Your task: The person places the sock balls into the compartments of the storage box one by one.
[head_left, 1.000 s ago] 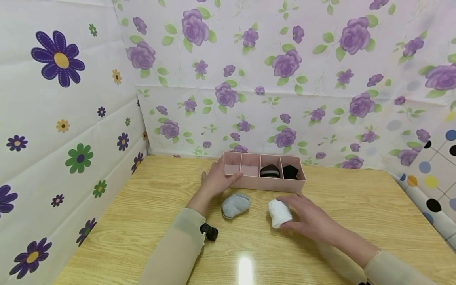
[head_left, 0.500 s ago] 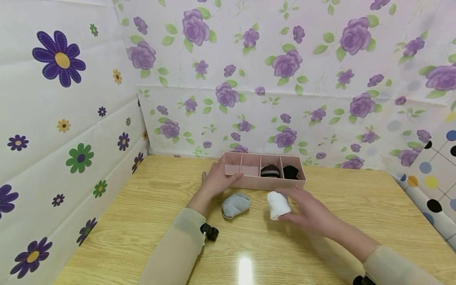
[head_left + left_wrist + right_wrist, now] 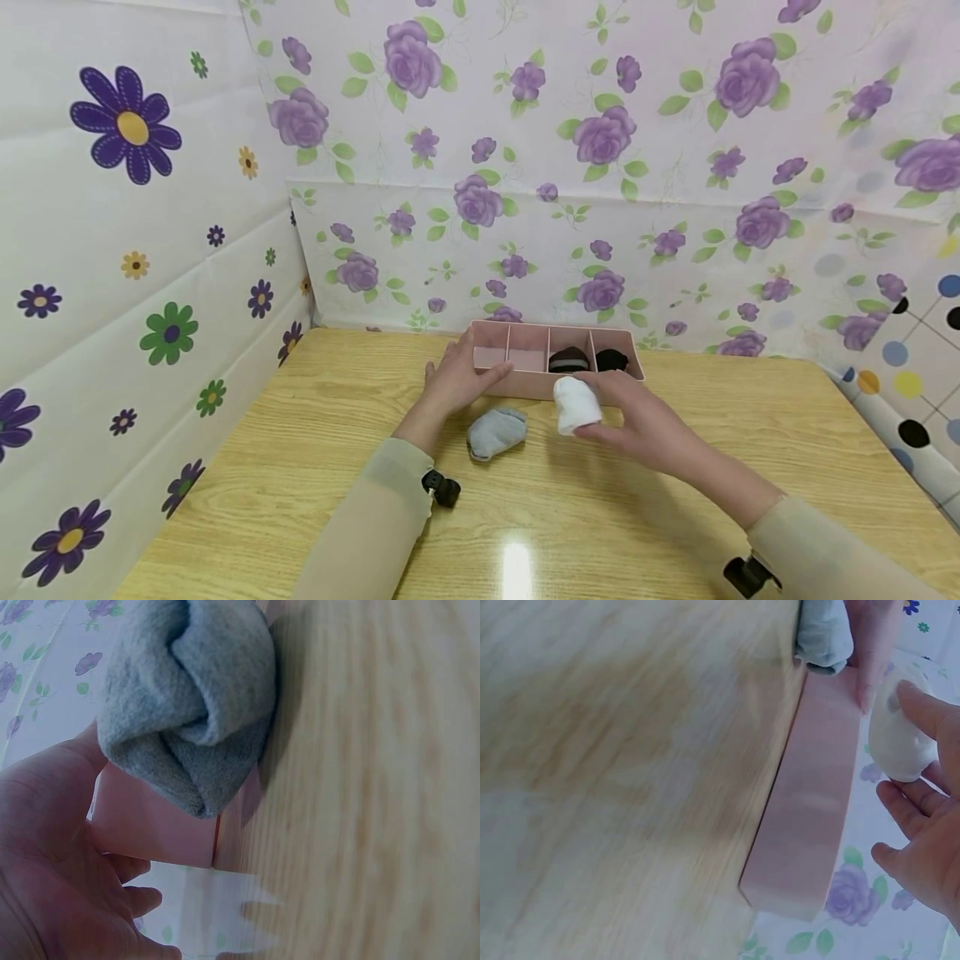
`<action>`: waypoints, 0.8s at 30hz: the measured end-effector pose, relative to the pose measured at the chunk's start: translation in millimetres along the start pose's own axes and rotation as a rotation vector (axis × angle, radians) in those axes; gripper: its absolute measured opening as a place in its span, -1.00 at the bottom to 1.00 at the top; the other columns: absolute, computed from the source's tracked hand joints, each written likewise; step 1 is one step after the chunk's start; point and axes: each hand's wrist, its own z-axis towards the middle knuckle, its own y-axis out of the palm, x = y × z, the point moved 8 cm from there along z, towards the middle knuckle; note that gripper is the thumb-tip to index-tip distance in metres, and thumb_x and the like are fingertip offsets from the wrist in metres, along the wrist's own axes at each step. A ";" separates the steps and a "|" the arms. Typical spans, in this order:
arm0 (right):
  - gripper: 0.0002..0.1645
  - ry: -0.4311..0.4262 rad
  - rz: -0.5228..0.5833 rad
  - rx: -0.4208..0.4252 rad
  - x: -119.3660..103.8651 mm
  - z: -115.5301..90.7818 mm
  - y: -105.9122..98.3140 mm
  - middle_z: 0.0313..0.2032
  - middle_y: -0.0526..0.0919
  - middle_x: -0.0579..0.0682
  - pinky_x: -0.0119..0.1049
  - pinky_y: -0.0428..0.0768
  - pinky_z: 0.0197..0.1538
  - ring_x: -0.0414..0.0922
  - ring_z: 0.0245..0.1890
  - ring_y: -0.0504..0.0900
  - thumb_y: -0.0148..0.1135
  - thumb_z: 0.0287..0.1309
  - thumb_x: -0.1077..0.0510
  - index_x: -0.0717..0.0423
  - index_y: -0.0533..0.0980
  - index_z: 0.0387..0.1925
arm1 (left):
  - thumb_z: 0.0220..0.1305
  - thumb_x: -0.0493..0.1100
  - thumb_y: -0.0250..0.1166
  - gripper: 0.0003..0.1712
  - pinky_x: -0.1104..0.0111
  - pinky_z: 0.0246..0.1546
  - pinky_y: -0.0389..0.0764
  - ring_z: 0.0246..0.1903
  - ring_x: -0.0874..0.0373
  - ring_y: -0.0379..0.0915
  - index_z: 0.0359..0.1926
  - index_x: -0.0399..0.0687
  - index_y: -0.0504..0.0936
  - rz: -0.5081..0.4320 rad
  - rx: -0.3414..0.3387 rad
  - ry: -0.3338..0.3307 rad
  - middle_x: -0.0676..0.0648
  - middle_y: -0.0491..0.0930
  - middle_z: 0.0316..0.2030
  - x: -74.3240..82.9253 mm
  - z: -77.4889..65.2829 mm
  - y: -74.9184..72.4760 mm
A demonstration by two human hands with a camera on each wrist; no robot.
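Observation:
My right hand [image 3: 647, 421] pinches a rolled white pair of socks [image 3: 576, 406] between thumb and fingers. The roll is raised in front of the pink divided box [image 3: 517, 385] and overlaps its front wall in the head view. At the box's left end, my left hand [image 3: 454, 377] holds it, thumb on the front rim and fingers around the end wall. A rolled grey pair of socks [image 3: 497, 432] lies on the table before the box, and looms large as grey socks [image 3: 187, 697] in the left wrist view.
Inside the box, brown socks with a grey stripe [image 3: 568, 360] fill the third compartment from the left, and black socks [image 3: 611, 360] the rightmost. The two left compartments show bare floors. A flower-printed sheet [image 3: 480, 250] hangs behind the wooden table [image 3: 360, 375].
My right hand has lifted the white socks off the table and carried them forward and slightly left to the box's front. My left hand, the box and the grey socks have stayed put.

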 end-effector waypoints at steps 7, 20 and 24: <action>-0.10 0.049 0.025 0.011 -0.9 15.0 -3.7 0.31 0.66 0.11 0.29 0.63 0.25 0.21 0.32 0.61 0.66 0.28 0.09 0.14 0.46 0.55 | 0.44 0.59 0.23 0.34 -0.48 0.58 -0.24 0.73 -0.28 -0.18 0.82 -0.05 -0.16 0.002 0.020 0.014 -0.19 -0.04 0.77 8.9 -10.8 -7.9; -0.14 0.110 0.143 0.011 10.6 52.8 -4.9 0.35 0.65 0.13 0.17 0.71 0.10 0.10 0.14 0.70 0.62 0.34 0.11 0.12 0.46 0.57 | 0.48 0.54 0.23 0.29 -0.48 0.58 -0.19 0.73 -0.26 -0.15 0.82 -0.07 -0.13 0.015 0.028 0.009 -0.18 0.00 0.76 12.5 -15.3 -11.6; -0.14 0.103 0.146 0.006 12.4 64.6 -3.1 0.31 0.66 0.12 0.15 0.73 0.08 0.05 0.10 0.71 0.62 0.35 0.11 0.11 0.46 0.57 | 0.47 0.56 0.23 0.30 -0.47 0.58 -0.19 0.73 -0.26 -0.15 0.82 -0.06 -0.13 0.014 0.025 0.012 -0.17 0.01 0.76 13.2 -14.9 -11.0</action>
